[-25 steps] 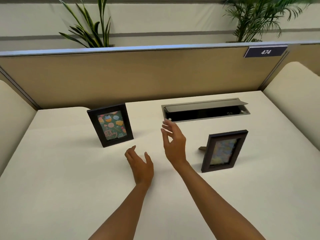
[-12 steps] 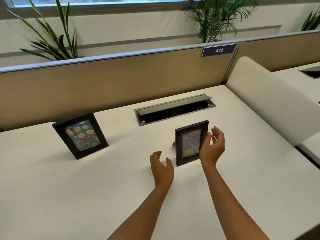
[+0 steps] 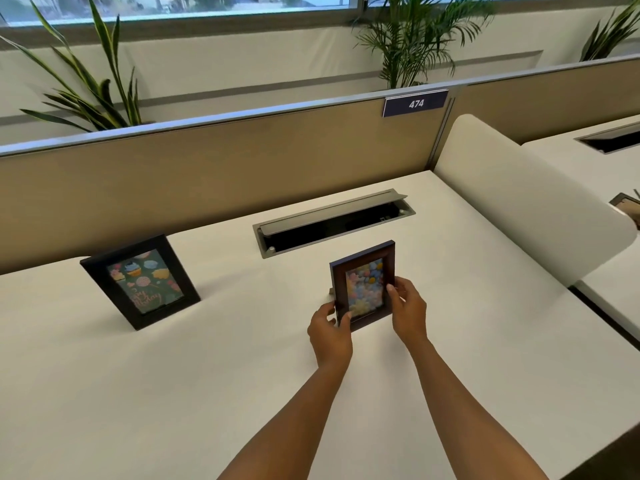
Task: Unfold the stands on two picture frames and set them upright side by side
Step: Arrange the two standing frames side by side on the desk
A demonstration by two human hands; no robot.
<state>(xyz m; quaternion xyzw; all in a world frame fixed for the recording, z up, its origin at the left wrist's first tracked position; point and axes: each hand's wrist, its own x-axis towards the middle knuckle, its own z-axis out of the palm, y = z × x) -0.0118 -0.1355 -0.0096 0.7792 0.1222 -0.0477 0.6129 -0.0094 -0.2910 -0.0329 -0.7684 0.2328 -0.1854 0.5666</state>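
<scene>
White tabletop (image 3: 173,393), tan partition along its far edge. I counted two picture frames. One brown frame (image 3: 363,284), upright near mid-table, gripped at both side edges: left hand (image 3: 330,332) closed on its lower left edge, right hand (image 3: 408,311) closed on its right edge. One black frame (image 3: 140,280), standing well apart toward the left edge, untouched. One cable hatch (image 3: 334,223) by the far edge, lid raised.

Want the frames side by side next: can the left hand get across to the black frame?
Probably yes: bare desk lies between left hand and black frame, but it now grips the brown frame.
</scene>
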